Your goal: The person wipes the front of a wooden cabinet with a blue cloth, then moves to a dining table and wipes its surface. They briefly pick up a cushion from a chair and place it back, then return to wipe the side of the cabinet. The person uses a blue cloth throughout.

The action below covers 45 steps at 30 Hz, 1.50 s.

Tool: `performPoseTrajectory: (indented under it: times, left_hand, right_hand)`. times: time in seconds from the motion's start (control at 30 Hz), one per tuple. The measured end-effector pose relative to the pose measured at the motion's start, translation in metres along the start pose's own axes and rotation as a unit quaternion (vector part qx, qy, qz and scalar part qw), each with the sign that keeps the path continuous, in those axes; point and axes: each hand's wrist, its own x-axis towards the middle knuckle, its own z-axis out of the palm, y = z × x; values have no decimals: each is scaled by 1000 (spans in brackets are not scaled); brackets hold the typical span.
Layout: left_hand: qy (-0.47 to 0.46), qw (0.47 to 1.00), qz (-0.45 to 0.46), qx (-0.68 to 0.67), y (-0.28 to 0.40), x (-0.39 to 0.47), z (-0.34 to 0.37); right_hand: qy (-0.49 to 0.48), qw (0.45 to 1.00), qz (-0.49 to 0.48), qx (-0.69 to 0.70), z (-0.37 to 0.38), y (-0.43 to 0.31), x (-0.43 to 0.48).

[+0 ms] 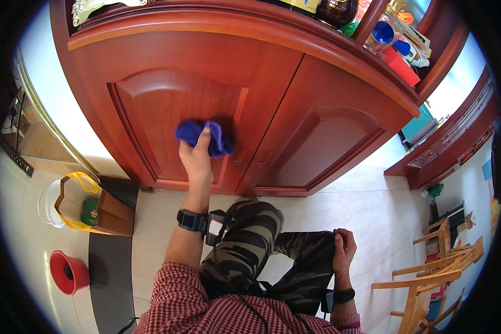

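Observation:
Gripped in my left hand (195,156) is a bunched purple cloth (190,131), pressed to the raised panel of the left cabinet door (171,100). The door is glossy reddish-brown wood, and a small metal handle (239,158) sits just right of the cloth. A second handle (265,159) is on the right cabinet door (330,146), across a narrow dark gap. My right hand (344,250) rests on my right knee, on the camouflage trousers (309,259), with no object visible in it. The cloth hides part of the panel's lower right.
On the left floor stand a brown paper bag (117,213) with yellow handles, a white bucket (49,204) and a red bucket (77,273) holding something dark. Bottles and other items fill the shelf (371,71) above. Wooden chairs (426,282) stand at the right.

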Motion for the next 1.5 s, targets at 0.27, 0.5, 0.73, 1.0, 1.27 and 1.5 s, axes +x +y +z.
performPoseTrajectory:
  times: [0.27,0.5,0.73,1.0,1.27,1.5]
  left_hand:
    - [-47,923,315,217,47,16,36]
    - [-1,929,202,310,-66,-6,-39]
    - [41,951,117,283,-195,-7,-119]
    - [33,902,-431,7,-168,29,-136]
    - [-110,990,-88,-14,11,9,-19]
    - [-86,907,304,279,80,22,51]
  right_hand:
    - [6,999,-4,-53,0,-10,-3]
    - [-6,998,4,-58,4,-13,1]
    - [-12,999,13,-49,3,-7,3]
    - [3,998,7,-67,0,-6,0]
    - [4,1000,-1,-15,2,-4,0]
    - [11,999,-5,-37,1,0,-1]
